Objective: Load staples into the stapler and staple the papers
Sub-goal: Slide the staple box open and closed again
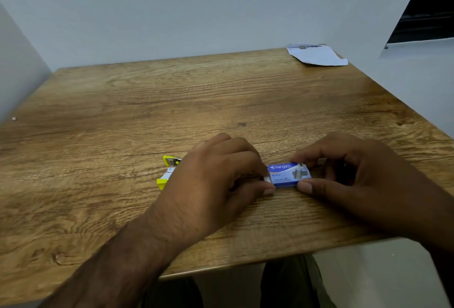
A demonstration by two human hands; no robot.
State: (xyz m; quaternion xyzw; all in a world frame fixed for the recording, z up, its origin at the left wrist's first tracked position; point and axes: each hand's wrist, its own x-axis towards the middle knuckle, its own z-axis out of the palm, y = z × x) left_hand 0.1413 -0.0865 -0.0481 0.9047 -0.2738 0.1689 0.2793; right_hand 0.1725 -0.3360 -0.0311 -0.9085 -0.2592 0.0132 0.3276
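Both hands meet low over the near middle of the wooden bench (122, 111), wrists resting toward its front edge. The right hand (356, 175) curls palm-down, its grip closed on the right end of a small blue staple box (288, 175), thumb at the near edge and forefinger at the far edge. The left hand (216, 180) arches beside it, thumb and fingertips pinching the box's left end, where a white inner part shows. The yellow stapler (168, 171) lies just behind the left hand, partly hidden. The papers (318, 55) sit at the far right corner.
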